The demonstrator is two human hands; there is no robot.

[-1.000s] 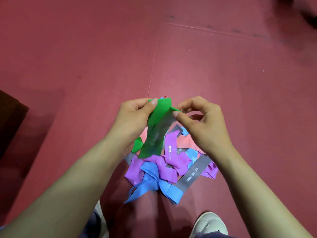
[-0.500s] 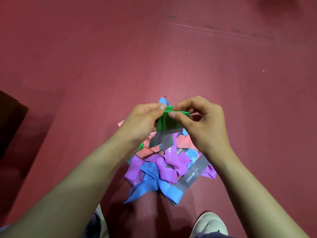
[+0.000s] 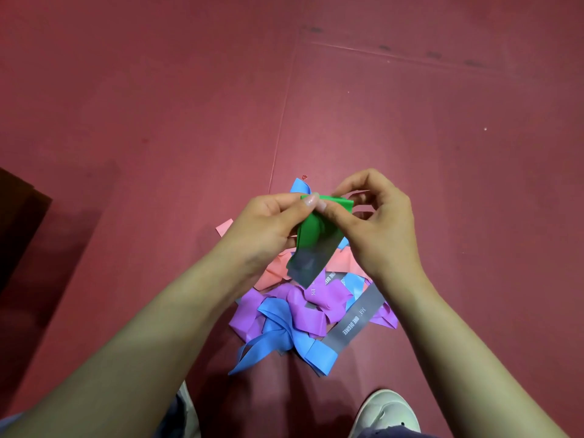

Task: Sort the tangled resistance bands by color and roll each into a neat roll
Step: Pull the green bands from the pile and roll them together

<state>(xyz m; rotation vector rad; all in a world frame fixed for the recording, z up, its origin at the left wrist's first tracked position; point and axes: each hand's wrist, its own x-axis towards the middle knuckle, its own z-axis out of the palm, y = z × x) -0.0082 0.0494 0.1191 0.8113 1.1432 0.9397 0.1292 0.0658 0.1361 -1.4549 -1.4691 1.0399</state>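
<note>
Your left hand [image 3: 268, 226] and right hand [image 3: 379, 222] pinch the green band [image 3: 311, 230] at its top fold, its loose tail hanging below your fingertips [image 3: 311, 201] over the pile [image 3: 316, 300]; ease either pinch and the springy fold likely slips open, dropping into the tangle.

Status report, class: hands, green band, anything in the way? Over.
Left hand, right hand: both pinching green band at its top edge. Band held above the tangled pile. Nothing blocking.

Red floor [image 3: 158, 90], white shoe [image 3: 384, 412]
</note>
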